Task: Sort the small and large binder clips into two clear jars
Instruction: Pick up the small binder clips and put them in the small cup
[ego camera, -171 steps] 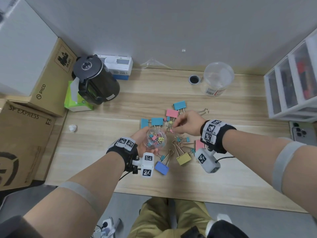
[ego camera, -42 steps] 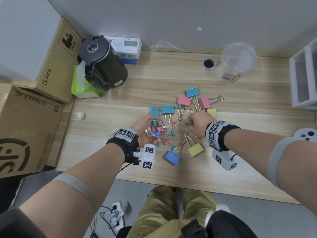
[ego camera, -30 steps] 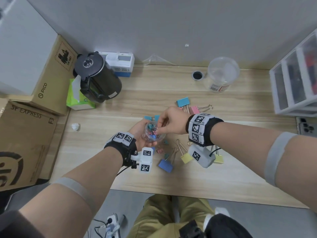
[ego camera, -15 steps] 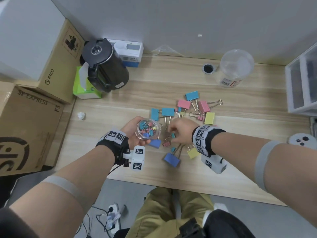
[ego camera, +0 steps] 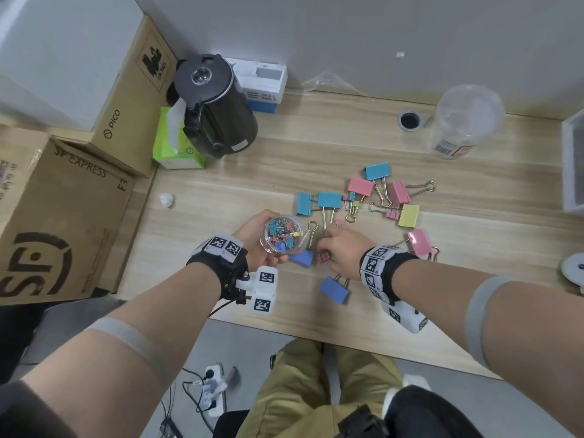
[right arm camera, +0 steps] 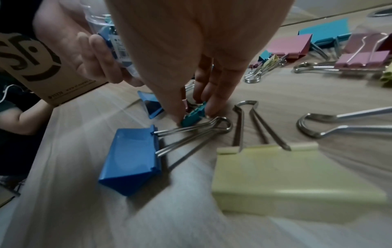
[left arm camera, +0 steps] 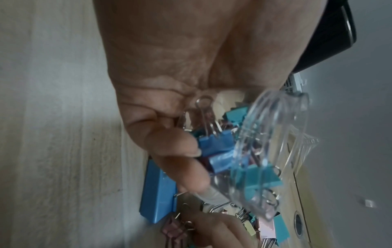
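Note:
My left hand (ego camera: 252, 240) grips a small clear jar (ego camera: 282, 236) above the table's front, holding several small coloured clips; the left wrist view shows my fingers (left arm camera: 180, 151) curled round the jar (left arm camera: 273, 147). My right hand (ego camera: 338, 248) reaches down just right of it. In the right wrist view its fingertips (right arm camera: 210, 110) pinch a small teal clip (right arm camera: 191, 118) on the wood, beside a large blue clip (right arm camera: 131, 161) and a large yellow clip (right arm camera: 286, 181). Large teal, pink, yellow and blue clips (ego camera: 329, 200) lie scattered. A large clear jar (ego camera: 464, 121) stands at the back right.
A black kettle (ego camera: 215, 105), a green tissue pack (ego camera: 172, 147) and cardboard boxes (ego camera: 63, 216) crowd the left. A white drawer unit (ego camera: 573, 159) stands at the right edge. A cable hole (ego camera: 409, 120) and a paper ball (ego camera: 166, 200) mark the table.
A second ago my right hand was at the small jar's mouth. It has since dropped to the table and now pinches a small teal clip. My left hand still holds the jar.

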### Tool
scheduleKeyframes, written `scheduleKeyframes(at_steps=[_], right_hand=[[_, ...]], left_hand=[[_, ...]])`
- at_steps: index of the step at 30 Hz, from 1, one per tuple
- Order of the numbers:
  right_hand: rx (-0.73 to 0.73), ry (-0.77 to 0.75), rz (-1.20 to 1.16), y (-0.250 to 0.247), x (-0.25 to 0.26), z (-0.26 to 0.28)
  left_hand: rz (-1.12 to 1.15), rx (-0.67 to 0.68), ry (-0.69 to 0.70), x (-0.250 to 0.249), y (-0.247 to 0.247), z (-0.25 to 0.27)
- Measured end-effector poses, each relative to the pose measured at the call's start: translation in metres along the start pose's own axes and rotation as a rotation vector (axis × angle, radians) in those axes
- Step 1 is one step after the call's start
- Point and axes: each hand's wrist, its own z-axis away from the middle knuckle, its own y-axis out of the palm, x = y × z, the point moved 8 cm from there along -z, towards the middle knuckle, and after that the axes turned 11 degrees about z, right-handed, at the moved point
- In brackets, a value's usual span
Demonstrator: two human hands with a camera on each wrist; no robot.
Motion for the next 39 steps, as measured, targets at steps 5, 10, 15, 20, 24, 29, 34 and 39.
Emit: scheduleKeyframes(at_steps=[5, 10, 15, 20, 24, 29, 34, 39], right_hand=[[0.012, 0.061, -0.034, 0.003, -0.006, -0.002], [0.025, 0.048, -0.013, 0.010, -0.003, -0.004], [-0.018, 0.041, -0.041, 0.011, -0.001, -0.007], [0.003, 0.028, -0.029, 0.007, 0.000, -0.006], [-0.009, 0.029, -0.049, 0.007, 0.000, -0.006], [-0.018, 0.024, -0.073, 0.006, -0.002, -0.006], [-0.054, 0.017, -0.146, 0.002, -0.002, -0.004], [-0.053, 0.026, -0.214, 0.001, -0.007, -0.001]], left_hand=[[-0.006, -0.002, -0.008, 0.000, 0.002, 0.000], [-0.014, 0.002, -0.007, 0.000, 0.007, -0.001], [-0.022, 0.013, -0.008, 0.002, 0.010, -0.003], [-0.038, 0.015, -0.009, 0.004, 0.013, -0.003], [-0.033, 0.005, -0.014, 0.005, 0.014, -0.004], [-0.021, 0.002, -0.022, 0.008, 0.015, -0.006], [-0.009, -0.002, -0.012, 0.008, 0.016, -0.008], [0.001, -0.002, -0.018, 0.009, 0.018, -0.011]])
